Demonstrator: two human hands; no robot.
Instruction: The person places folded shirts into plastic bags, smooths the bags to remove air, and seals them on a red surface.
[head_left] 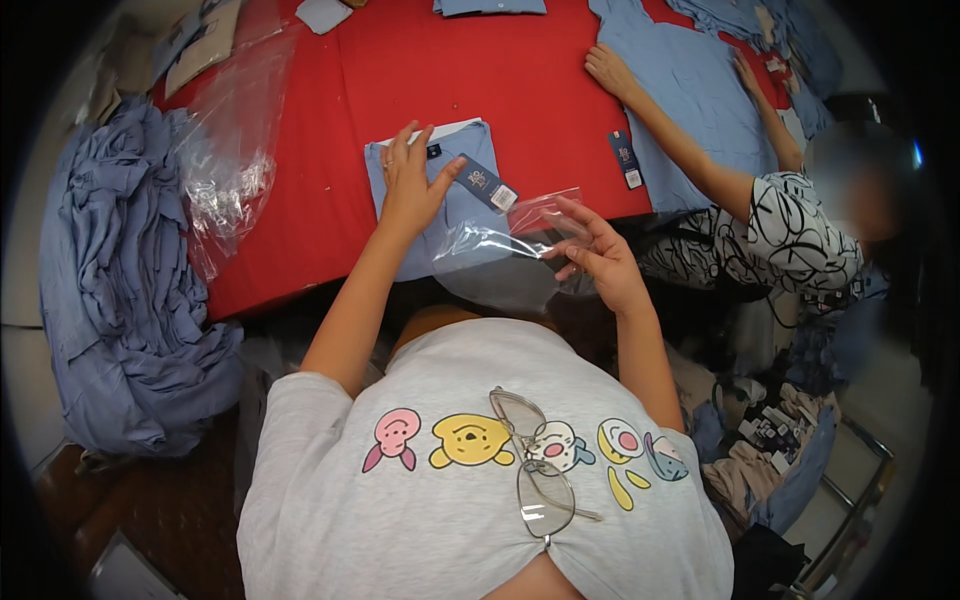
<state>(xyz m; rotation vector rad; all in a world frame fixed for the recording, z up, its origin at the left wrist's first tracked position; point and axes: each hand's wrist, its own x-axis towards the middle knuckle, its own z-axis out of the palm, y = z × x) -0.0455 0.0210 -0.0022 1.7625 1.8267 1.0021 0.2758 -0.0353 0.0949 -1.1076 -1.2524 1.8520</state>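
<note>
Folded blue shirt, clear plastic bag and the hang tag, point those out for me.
folded blue shirt (480,160): head view, right part of the folded front.
clear plastic bag (500,262): head view, middle of the film.
hang tag (484,182): head view, the dark card's centre.

Folded blue shirt (440,190); crumpled clear bag (505,255).

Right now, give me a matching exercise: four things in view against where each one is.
Things:
1. left hand
2. right hand
3. heap of blue garments
4. eyeglasses

Places:
A. hooked on the grey T-shirt collar
B. flat on the folded blue shirt
C. off the red table, at the left
D. pinching the clear plastic bag

Pairs: 1-B, 2-D, 3-C, 4-A
</note>
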